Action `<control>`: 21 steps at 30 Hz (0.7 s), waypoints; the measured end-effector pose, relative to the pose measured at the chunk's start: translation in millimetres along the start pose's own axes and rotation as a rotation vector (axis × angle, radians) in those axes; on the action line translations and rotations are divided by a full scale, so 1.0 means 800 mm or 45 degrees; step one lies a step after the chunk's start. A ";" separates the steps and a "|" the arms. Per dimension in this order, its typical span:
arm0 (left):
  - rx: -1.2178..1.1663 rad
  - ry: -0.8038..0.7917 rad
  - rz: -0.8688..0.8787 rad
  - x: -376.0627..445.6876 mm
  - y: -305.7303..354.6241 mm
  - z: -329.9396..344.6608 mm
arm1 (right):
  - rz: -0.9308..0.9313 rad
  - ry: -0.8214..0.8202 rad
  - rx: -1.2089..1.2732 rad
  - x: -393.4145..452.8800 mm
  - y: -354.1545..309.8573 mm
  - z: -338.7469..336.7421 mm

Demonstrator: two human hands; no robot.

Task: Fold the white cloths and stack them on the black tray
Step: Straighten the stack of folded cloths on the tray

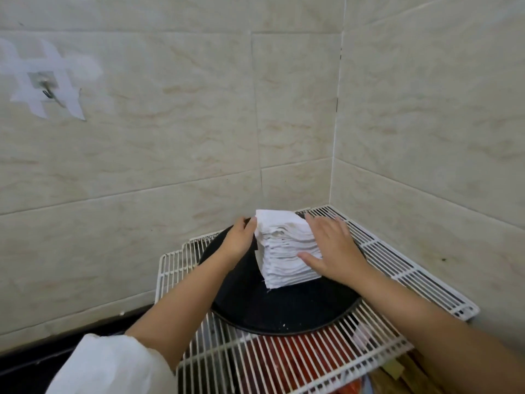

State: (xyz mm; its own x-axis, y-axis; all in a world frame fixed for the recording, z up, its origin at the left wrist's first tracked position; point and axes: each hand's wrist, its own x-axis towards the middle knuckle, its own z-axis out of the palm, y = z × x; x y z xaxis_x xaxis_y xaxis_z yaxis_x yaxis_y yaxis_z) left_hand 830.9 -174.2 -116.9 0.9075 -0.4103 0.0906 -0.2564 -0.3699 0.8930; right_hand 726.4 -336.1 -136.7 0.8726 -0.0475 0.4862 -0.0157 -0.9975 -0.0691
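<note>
A tall stack of folded white cloths stands on a round black tray. The stack leans a little, and its top cloth juts out to the left. My left hand presses against the stack's left side, fingers lying against the upper cloths. My right hand lies flat against the stack's right side with fingers spread and the thumb across the front edges. Both hands bracket the stack between them.
The tray rests on a white wire rack set in a corner of beige tiled walls. Red and orange items show through the rack below. A wall hook with tape sits at upper left. A dark counter edge runs at lower left.
</note>
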 end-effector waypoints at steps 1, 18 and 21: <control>0.063 0.025 0.149 -0.011 -0.001 0.000 | -0.039 -0.071 0.021 0.003 0.004 -0.012; 0.461 0.076 0.334 -0.066 -0.032 0.037 | -0.287 -0.319 -0.239 0.032 -0.007 -0.004; 0.426 0.090 0.301 -0.064 -0.035 0.041 | -0.378 -0.181 -0.286 0.030 -0.005 -0.002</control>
State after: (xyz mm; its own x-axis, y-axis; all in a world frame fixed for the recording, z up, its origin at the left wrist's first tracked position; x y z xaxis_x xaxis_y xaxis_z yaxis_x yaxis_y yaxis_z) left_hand 780.5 -170.1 -161.2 0.8281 -0.4625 0.3167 -0.5441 -0.5273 0.6526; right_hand 746.8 -333.1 -122.9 0.9140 0.2364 0.3298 0.1545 -0.9543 0.2557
